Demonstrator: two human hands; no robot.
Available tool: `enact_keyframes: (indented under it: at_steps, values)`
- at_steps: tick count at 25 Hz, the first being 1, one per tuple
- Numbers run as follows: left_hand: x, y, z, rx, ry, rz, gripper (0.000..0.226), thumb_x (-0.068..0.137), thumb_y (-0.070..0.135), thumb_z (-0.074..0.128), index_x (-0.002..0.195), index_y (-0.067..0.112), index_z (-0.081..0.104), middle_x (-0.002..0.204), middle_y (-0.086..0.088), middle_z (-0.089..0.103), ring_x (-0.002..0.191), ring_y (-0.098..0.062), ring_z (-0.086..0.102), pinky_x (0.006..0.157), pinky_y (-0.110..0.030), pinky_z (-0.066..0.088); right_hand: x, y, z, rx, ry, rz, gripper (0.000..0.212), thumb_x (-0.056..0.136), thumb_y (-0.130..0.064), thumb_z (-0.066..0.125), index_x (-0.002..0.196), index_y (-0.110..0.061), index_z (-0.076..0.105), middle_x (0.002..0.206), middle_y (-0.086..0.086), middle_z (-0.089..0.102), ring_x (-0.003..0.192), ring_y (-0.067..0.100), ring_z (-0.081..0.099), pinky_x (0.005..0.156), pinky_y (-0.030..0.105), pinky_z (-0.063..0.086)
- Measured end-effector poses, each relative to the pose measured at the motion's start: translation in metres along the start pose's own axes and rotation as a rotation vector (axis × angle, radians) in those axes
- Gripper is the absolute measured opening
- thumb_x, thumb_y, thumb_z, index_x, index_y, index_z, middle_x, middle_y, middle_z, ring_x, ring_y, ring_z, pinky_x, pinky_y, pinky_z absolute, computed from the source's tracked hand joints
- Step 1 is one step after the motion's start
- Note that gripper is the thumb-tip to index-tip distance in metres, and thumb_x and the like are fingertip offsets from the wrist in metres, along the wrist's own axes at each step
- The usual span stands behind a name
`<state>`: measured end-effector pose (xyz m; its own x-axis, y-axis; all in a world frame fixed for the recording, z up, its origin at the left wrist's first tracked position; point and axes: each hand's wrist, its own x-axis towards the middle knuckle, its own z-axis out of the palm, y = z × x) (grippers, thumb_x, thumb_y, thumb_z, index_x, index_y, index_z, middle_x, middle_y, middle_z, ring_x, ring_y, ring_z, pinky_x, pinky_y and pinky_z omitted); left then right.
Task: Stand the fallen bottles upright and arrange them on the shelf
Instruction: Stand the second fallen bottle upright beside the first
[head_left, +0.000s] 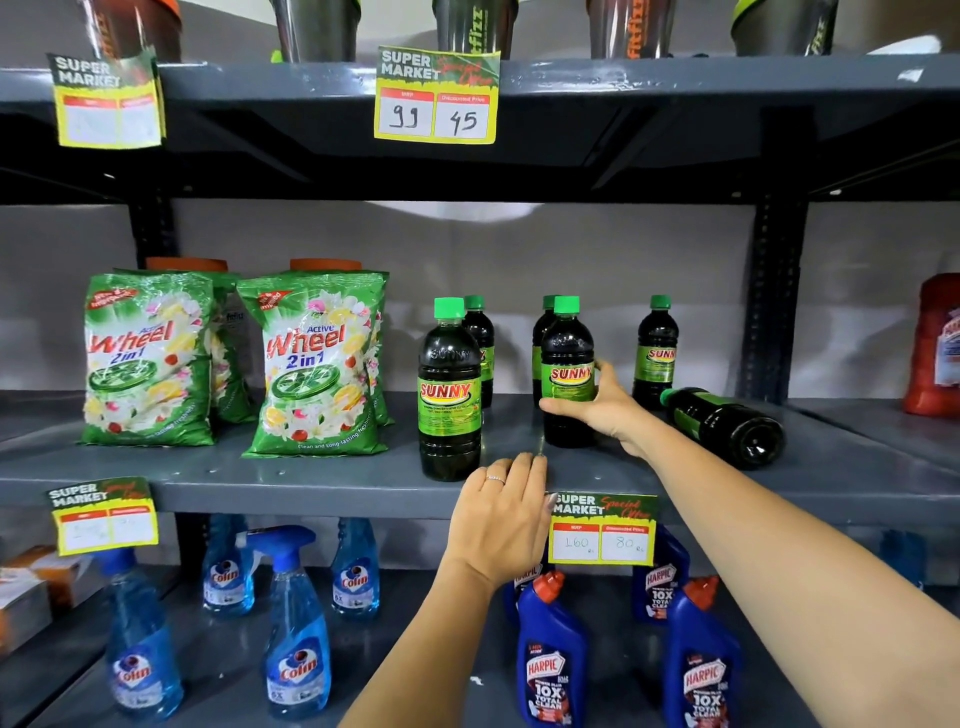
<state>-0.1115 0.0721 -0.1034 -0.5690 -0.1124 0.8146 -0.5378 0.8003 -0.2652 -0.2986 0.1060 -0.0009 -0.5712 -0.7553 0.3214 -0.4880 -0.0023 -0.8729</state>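
Fingers of my right hand (597, 410) are clamping an upright bottle (568, 371) mid-shelf; my left hand (501, 512) is resting flat, holding nothing. Swinging back risks nudging the fallen bottle (727, 426) off the shelf (311, 483).

Your right hand (597, 410) reaches forward, arm outstretched, fingers (558, 404) curled in a grip. Your left hand (501, 519) lies palm-down, fingers flat and together, ring visible.

grey metal shelving (311, 483), pale wall (571, 249)
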Motion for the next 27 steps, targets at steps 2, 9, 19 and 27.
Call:
enact_keyframes:
  at_steps: [2, 9, 19, 27]
  values:
    - [0.000, 0.002, -0.003, 0.021, -0.032, -0.005, 0.047, 0.097, 0.035, 0.031, 0.113, 0.006, 0.065, 0.099, -0.009, 0.069, 0.082, -0.028, 0.064, 0.067, -0.036, 0.049, -0.004, -0.001, 0.000, 0.002, -0.009, -0.005, 0.090, 0.068, -0.025, 0.087, 0.140, -0.017, 0.036, 0.132, 0.003, 0.059, 0.118, 0.021, 0.055, 0.100, 0.034, 0.042]
    - [-0.002, 0.002, -0.008, -0.005, -0.028, -0.001, 0.043, 0.098, 0.033, 0.030, 0.101, 0.009, 0.066, 0.092, -0.007, 0.068, 0.078, -0.027, 0.063, 0.064, -0.036, 0.048, -0.036, -0.006, 0.000, -0.017, -0.002, -0.058, 0.083, 0.067, -0.030, 0.087, 0.134, -0.019, 0.039, 0.120, -0.003, 0.059, 0.111, 0.017, 0.056, 0.094, 0.032, 0.044]
    - [-0.002, 0.005, -0.010, -0.064, -0.011, -0.029, 0.054, 0.102, 0.035, 0.021, 0.100, 0.009, 0.068, 0.093, -0.006, 0.071, 0.079, -0.025, 0.065, 0.066, -0.034, 0.048, -0.079, -0.011, -0.003, -0.061, -0.012, -0.092, 0.086, 0.062, -0.044, 0.086, 0.132, -0.027, 0.038, 0.122, -0.007, 0.060, 0.113, 0.014, 0.058, 0.094, 0.033, 0.047]
    - [0.011, 0.034, -0.024, -0.233, 0.293, 0.157, 0.047, 0.085, 0.016, 0.047, 0.130, 0.005, 0.053, 0.137, -0.011, 0.051, 0.129, -0.030, 0.046, 0.101, -0.041, 0.036, -0.069, -0.042, -0.094, -0.268, 0.438, -0.212, 0.041, 0.084, -0.042, 0.063, 0.120, -0.024, 0.057, 0.088, -0.009, 0.066, 0.093, 0.018, 0.061, 0.075, 0.030, 0.041]
